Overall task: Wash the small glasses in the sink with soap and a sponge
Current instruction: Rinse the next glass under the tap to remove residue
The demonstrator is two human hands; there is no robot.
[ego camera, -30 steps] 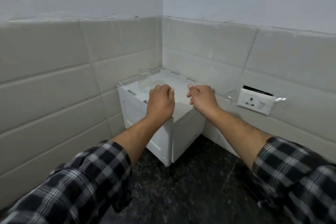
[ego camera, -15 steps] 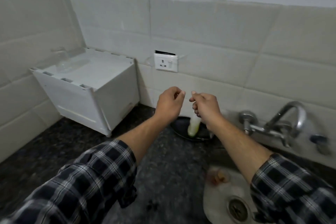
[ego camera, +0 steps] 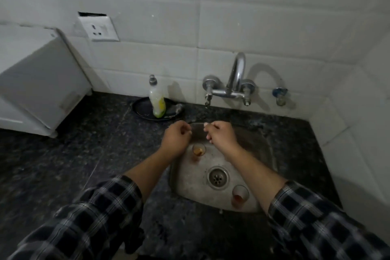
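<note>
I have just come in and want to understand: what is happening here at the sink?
A person in a checked shirt holds the left hand and right hand over the sink, fingers loosely curled, holding nothing. Two small dirty glasses stand in it: the far glass between the wrists, the near glass by the front edge. The soap bottle stands on a dark plate behind. Washing seems not yet begun.

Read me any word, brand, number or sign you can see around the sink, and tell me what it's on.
No text can be read in this view.
soap bottle: yellow-green label, too blurred to read.
wall socket: no legible marking.
white box: no marking visible on the faces shown.
</note>
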